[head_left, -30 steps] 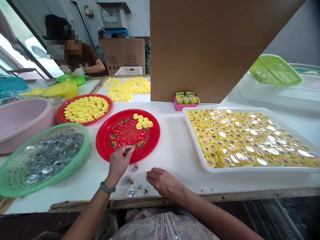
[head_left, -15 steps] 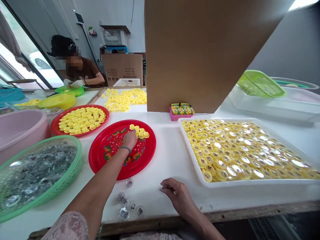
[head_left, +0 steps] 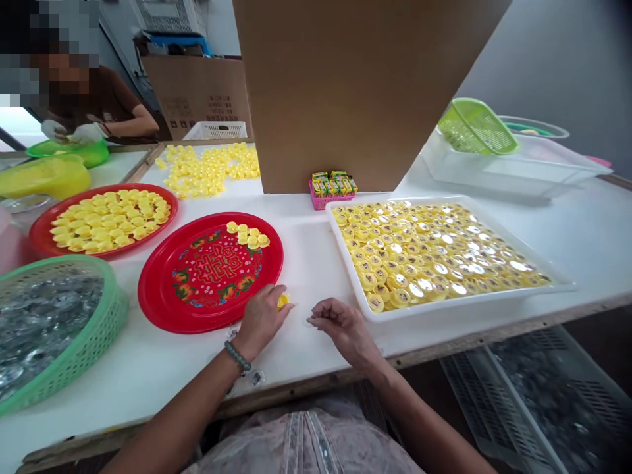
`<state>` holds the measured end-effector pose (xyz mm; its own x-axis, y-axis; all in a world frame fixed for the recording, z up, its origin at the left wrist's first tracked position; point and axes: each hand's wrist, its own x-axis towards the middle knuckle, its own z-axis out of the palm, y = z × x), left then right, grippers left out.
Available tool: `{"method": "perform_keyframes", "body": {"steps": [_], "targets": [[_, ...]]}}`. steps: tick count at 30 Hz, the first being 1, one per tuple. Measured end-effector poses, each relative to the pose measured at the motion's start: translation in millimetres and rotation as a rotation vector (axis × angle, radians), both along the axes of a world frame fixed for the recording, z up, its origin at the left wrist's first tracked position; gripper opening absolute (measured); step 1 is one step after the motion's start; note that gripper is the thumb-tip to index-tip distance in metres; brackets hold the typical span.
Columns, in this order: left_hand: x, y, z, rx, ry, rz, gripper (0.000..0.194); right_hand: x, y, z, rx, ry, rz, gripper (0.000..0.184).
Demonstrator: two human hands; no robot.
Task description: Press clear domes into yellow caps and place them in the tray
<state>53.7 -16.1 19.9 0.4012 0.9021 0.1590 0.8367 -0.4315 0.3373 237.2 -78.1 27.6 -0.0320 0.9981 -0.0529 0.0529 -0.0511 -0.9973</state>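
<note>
My left hand (head_left: pixel 261 320), with a beaded bracelet at the wrist, grips a small yellow plastic cap (head_left: pixel 282 301) just off the right edge of the red tray (head_left: pixel 157 289). Facing it, my right hand (head_left: pixel 345 331) is closed in a pinch above the white table; whatever lies between its fingertips is too small to make out. Several yellow caps (head_left: pixel 253 238) lie on the red tray's upper right, beside its printed pattern. Partly hidden by my left forearm, a few clear round pieces (head_left: pixel 257 378) rest near the table's front edge.
A white tray (head_left: pixel 348 284) of finished-looking yellow discs stands on the right. Left are a green basket (head_left: pixel 114 309) of clear pieces and another red tray (head_left: pixel 37 238) of yellow caps. A cardboard panel (head_left: pixel 336 92) rises behind a pink basket (head_left: pixel 326 202). A gloved co-worker (head_left: pixel 118 108) sits far left.
My left hand has moved from the caps on the red tray toward my right hand, bringing a yellow cap. My right hand remains pinched. The view has shifted right and downward.
</note>
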Motion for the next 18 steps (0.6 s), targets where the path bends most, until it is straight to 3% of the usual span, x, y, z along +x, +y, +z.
{"method": "perform_keyframes", "body": {"steps": [4,9,11,14,18], "targets": [[16.5,-17.4,-10.5,-0.037,0.062,0.047,0.026,-0.2,-2.5,7.5,-0.027,0.125,0.011,0.017],[14.5,-23.5,-13.1,-0.071,0.067,0.058,0.024,-0.4,-3.7,12.9,-0.035,0.217,0.007,0.020],[8.5,-29.4,-7.5,-0.066,-0.015,0.042,0.025,0.4,-4.6,14.7,-0.013,0.249,0.004,0.019],[0.3,-40.9,10.2,-0.046,-0.312,0.028,0.025,0.7,-5.6,16.4,0.010,0.270,0.018,0.017],[1.1,-50.1,36.5,-0.186,-0.661,-0.046,0.021,-5.5,-3.8,14.1,0.040,0.264,0.032,0.017]]}}
